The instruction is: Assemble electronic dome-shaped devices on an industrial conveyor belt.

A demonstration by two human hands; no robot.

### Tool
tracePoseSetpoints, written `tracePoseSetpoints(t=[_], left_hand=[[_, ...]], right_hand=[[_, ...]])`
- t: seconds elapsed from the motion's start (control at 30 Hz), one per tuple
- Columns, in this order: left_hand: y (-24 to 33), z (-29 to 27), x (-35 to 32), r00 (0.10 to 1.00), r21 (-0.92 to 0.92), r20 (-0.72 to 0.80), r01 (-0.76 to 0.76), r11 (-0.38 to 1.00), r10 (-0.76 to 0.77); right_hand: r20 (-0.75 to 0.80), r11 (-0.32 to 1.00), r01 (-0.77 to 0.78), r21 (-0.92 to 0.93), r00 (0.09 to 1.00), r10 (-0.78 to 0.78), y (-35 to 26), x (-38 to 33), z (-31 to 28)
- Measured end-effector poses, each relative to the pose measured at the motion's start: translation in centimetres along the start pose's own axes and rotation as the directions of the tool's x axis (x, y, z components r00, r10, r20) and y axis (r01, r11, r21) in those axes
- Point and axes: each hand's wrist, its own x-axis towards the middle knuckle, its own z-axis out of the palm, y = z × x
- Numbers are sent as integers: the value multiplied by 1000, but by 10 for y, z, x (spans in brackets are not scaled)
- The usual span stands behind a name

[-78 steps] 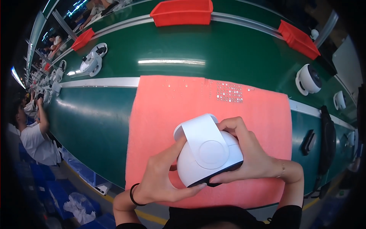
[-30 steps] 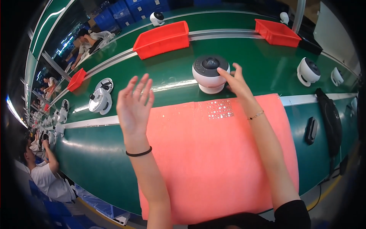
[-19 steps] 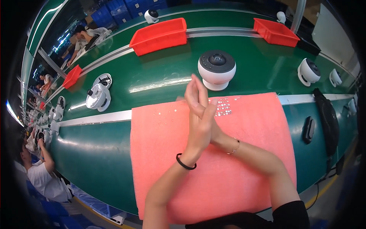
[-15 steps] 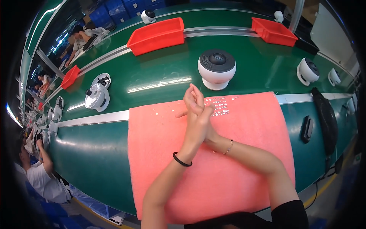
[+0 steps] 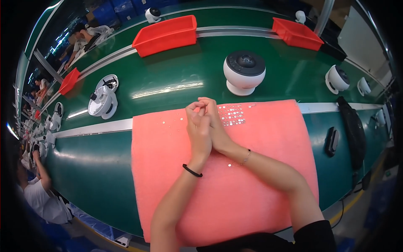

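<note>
My left hand (image 5: 198,136) and my right hand (image 5: 219,133) are pressed together palm to palm above a pink foam mat (image 5: 256,180). Their fingers are bent and folded against each other, and whatever lies between the palms is hidden. Just right of the fingertips, small shiny round pieces (image 5: 233,115) lie in rows on the mat's far part. A few more are scattered left of my hands, and a single white piece (image 5: 229,165) rests near my right wrist. Beyond the mat stands a white round camera-like device (image 5: 244,73) with a black top.
Red bins (image 5: 166,38) stand along the metal rail at the back. An opened white housing (image 5: 103,101) is on the green bench at left. Other white devices (image 5: 337,79), a black box-like thing (image 5: 332,142) and a black pouch (image 5: 352,132) are at right. Co-workers sit at far left.
My fingers, earlier stretched out and pointing away, are now folded together. The hands have turned against each other, uncovering the white piece by my right wrist. The whole view has shifted slightly.
</note>
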Motion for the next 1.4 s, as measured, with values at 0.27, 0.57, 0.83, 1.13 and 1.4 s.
tracePoseSetpoints(t=[0.27, 0.57, 0.83, 1.13, 1.4], left_hand=[[1, -10, 2, 997, 106, -64, -28, 994, 35], [8, -30, 1, 998, 61, -66, -14, 998, 18], [12, -34, 4, 999, 97, -51, -1, 995, 6], [56, -78, 56, 946, 341, 79, 271, 900, -315], [55, -195, 111, 513, 247, -809, -144, 958, 286]], right_hand=[[24, 998, -56, -23, 998, 56, -4, 3, 9], [35, 997, -67, -48, 997, 68, -7, 3, 30], [34, 995, -62, -74, 997, 64, -8, 5, 32], [37, 995, -91, -28, 995, 92, -7, -5, 52], [539, 735, 438, -518, 834, -117, -19, -20, 56]])
